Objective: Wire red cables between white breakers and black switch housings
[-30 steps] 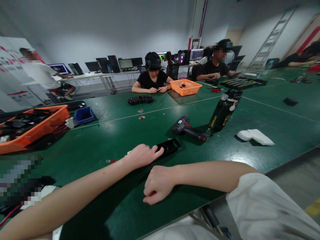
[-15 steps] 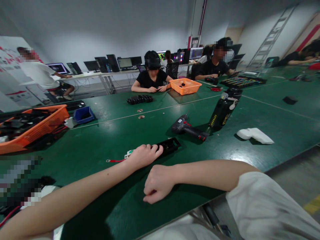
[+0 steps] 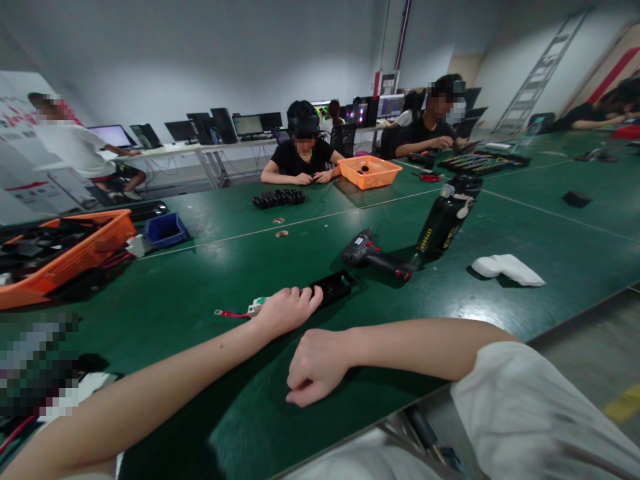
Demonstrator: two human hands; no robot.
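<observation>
My left hand lies over a long black casing, its fingers wrapped on the near part while the open far end shows beyond them. By the wrist, a white and green connector with a red cable sticks out to the left. Nearer the table edge, my right hand is curled with its fingers folded in; whether it holds anything is hidden. Beyond the casing lies a black power drill, beside a tilted black bottle.
The green table carries an orange crate of black parts, a blue bin, a white object, a black part row and an orange basket. Several people sit across the table.
My left hand and the black casing have shifted slightly to the left and away from me. My right hand stays nearly in place.
</observation>
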